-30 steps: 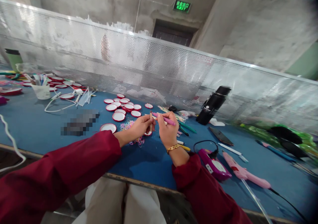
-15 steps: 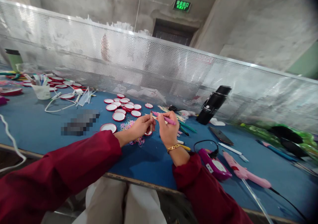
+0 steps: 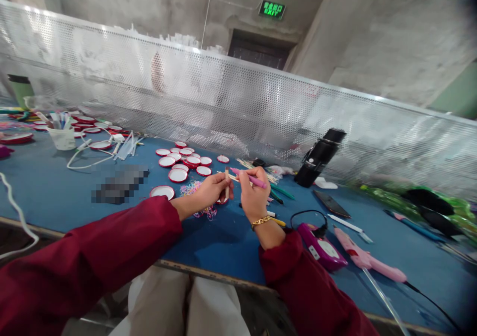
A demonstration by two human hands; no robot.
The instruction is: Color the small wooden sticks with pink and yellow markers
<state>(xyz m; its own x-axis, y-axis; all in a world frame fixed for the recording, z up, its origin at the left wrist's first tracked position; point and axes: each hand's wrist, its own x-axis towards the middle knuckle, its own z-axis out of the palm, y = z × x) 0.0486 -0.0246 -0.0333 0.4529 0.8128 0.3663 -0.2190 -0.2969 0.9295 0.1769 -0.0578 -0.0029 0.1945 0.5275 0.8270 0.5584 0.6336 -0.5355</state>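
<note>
Between the fingers of my left hand [image 3: 211,189] a short flat wooden stick [image 3: 227,183] stands upright, its top end dark. My right hand [image 3: 254,192] grips a pink pen [image 3: 253,179] whose tip points left, close to the top of the stick. A tangle of small coloured rubber bands [image 3: 191,188] lies under and behind my left hand. Red-rimmed white lids [image 3: 178,175] are grouped beyond it, and a single lid [image 3: 162,192] sits beside my left wrist. Thin sticks and pens [image 3: 283,192] lie behind my right hand.
To the right are a purple box with a cable [image 3: 322,246], a pink glue gun [image 3: 367,259] and a black bottle [image 3: 320,158]. A blurred dark object [image 3: 119,184] and a cup of pens [image 3: 62,138] are on the left. A perforated metal screen [image 3: 238,102] closes off the back.
The pink pen and my right hand have shifted very slightly to the right, away from the stick's top. My left hand holds the stick almost unmoved.
</note>
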